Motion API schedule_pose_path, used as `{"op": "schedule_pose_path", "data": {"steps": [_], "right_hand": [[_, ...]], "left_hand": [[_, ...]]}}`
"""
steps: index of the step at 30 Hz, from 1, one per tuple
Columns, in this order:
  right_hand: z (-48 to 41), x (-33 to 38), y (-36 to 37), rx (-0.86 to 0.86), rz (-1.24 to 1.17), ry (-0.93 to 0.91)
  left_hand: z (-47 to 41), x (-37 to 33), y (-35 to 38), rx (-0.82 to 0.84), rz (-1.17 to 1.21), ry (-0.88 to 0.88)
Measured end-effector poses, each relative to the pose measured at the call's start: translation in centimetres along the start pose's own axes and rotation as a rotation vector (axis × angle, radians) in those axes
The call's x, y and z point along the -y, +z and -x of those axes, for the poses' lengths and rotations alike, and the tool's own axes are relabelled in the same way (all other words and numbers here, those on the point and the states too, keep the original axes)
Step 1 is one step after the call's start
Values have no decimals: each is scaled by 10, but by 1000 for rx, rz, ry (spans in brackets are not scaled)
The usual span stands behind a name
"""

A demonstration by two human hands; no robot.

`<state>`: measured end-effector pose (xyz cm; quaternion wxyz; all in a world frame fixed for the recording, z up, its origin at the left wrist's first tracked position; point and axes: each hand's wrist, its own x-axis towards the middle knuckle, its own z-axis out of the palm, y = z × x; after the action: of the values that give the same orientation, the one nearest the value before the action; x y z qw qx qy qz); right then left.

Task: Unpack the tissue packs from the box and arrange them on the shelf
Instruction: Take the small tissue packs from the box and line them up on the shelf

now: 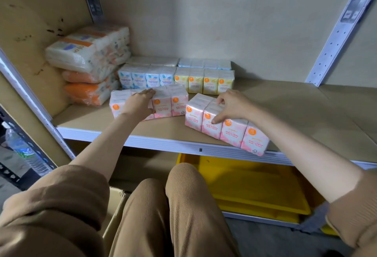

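Observation:
Two pink rose-scented tissue packs lie on the shelf (295, 114). My left hand (140, 103) grips the left pink pack (171, 101), which sits square to the shelf's front. My right hand (230, 105) holds the right pink pack (234, 134), which lies at an angle with one corner over the front edge. Behind them stand a blue pack (145, 77) and a yellow pack (204, 81), with more packs in a row at the back. A flap of the cardboard box (114, 201) shows by my left knee.
Large orange-and-white tissue bundles (89, 63) are stacked at the shelf's left end. Bare shelf board stretches to the right. Yellow trays (255, 191) sit on the lower shelf. A water bottle (24, 150) stands outside the left upright.

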<state>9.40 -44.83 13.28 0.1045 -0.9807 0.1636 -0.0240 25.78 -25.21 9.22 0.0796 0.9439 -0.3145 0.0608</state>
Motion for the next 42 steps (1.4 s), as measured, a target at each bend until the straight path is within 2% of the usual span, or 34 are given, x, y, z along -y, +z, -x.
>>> {"op": "schedule_pose_path", "data": {"steps": [5, 15, 27, 42], "right_hand": [[-3, 1, 6, 26, 79, -2], [-63, -3, 15, -13, 131, -39], [-132, 17, 30, -66, 72, -96], [-141, 22, 35, -96, 81, -85]], "left_hand": [[6, -1, 13, -32, -75, 18], [-33, 28, 10, -33, -25, 41], [-89, 58, 21, -90, 50, 10], [-99, 73, 25, -80, 92, 65]]}}
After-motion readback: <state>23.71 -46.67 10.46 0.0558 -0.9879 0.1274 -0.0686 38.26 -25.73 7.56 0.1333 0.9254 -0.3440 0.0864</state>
